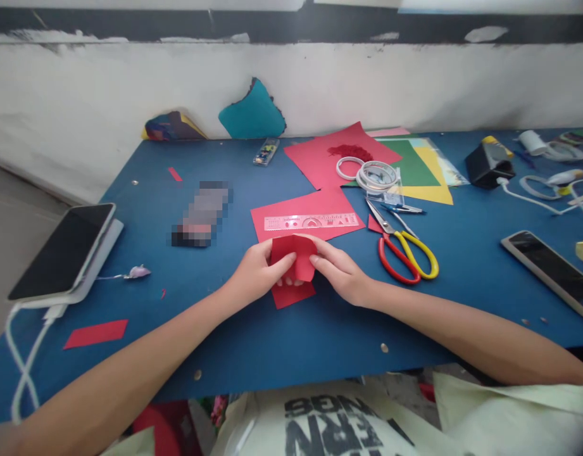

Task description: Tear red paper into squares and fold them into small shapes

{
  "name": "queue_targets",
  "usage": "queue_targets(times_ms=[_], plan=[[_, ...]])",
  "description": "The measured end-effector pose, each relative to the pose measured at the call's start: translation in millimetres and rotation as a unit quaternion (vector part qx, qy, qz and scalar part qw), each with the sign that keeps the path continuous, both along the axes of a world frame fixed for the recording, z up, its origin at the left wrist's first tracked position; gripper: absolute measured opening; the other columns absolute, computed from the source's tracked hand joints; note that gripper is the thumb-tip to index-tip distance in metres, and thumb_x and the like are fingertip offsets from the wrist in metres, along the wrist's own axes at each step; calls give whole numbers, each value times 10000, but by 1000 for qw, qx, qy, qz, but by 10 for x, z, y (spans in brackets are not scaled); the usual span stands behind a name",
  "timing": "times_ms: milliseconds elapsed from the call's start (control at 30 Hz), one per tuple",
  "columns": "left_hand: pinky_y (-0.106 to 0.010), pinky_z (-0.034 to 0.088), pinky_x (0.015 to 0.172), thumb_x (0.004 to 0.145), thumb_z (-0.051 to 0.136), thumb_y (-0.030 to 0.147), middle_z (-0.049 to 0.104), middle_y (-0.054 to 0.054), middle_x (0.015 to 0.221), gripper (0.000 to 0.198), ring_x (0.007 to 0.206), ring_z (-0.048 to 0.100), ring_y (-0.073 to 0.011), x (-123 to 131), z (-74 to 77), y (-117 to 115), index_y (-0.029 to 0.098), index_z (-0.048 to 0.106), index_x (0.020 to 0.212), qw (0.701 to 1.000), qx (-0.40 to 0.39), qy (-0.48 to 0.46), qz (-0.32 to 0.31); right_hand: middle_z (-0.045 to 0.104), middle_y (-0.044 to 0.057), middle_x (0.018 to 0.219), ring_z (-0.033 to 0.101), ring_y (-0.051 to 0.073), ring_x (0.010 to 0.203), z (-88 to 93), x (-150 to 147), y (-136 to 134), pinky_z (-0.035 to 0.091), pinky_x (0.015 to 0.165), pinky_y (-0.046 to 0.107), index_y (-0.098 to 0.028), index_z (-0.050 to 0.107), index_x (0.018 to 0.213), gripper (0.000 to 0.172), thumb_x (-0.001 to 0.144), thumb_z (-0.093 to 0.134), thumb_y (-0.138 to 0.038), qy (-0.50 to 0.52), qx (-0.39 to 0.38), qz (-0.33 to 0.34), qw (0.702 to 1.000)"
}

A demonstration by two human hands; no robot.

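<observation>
Between both hands is a piece of red paper (304, 256), bent and creased down its middle. My left hand (261, 269) grips its left part with the thumb on the near face and fingers behind. On the other side, my right hand (338, 269) pinches the right edge. Another red paper piece (294, 296) lies on the table just below the hands. Beyond them a clear ruler (284, 221) rests on a red sheet (319, 201). To the right lie scissors (401, 244) with one red and one yellow handle, blades parted.
White tape rolls (379, 176) sit on stacked coloured sheets (414, 161) at the back. A phone on a power bank (66, 253) is at left, another phone (552, 269) at right. A red strip (95, 334) lies front left. A black charger block (489, 163) stands back right.
</observation>
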State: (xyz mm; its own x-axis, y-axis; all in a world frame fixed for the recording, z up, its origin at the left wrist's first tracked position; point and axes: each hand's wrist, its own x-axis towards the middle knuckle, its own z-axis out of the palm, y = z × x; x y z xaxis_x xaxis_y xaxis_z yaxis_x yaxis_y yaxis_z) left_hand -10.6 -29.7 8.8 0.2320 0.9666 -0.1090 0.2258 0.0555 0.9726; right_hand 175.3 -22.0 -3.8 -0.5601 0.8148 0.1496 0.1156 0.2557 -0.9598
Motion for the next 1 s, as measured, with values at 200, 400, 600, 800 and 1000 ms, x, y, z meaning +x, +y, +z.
queue_targets(times_ms=[200, 400, 600, 800, 1000], plan=[[-291, 545, 623, 758, 645, 466, 725, -87, 855, 392, 716, 680, -197, 0, 25, 2, 130, 627, 959, 995, -45, -78, 42, 550, 47, 810, 501, 180, 683, 13, 136, 68, 460, 661, 350, -210, 391, 1375, 522, 853, 381, -188, -183, 431, 62, 882], [-290, 545, 687, 708, 714, 440, 722, -89, 972, 418, 804, 681, -205, -20, 51, 4, 142, 636, 989, 994, -52, -82, 43, 601, 57, 847, 553, 153, 727, -72, 145, 151, 479, 662, 295, -202, 608, 1152, 279, 907, 476, -190, -130, 445, -2, 886], [-262, 501, 509, 770, 651, 431, 671, -19, 603, 304, 513, 626, -157, -4, 66, -48, 149, 639, 883, 999, -32, -29, -24, 469, 112, 1278, 532, 209, 1099, -14, 111, 117, 513, 821, 359, -245, 671, 981, 160, 883, 549, -212, -74, 421, -47, 903], [-242, 486, 494, 891, 412, 552, 657, -49, 620, 477, 545, 621, -146, -11, 73, -92, 131, 630, 840, 998, -13, -25, -49, 648, 62, 959, 627, 151, 885, -3, 36, 71, 530, 793, 297, -214, 668, 936, 123, 875, 567, -181, -6, 286, -77, 955], [-221, 503, 551, 747, 672, 494, 698, -46, 829, 414, 677, 643, -146, -31, 96, -94, 171, 619, 1000, 999, 31, -19, -13, 675, 28, 870, 634, 135, 806, 12, 22, 72, 522, 752, 273, -217, 659, 906, 93, 879, 570, -218, 1, 229, -80, 970]])
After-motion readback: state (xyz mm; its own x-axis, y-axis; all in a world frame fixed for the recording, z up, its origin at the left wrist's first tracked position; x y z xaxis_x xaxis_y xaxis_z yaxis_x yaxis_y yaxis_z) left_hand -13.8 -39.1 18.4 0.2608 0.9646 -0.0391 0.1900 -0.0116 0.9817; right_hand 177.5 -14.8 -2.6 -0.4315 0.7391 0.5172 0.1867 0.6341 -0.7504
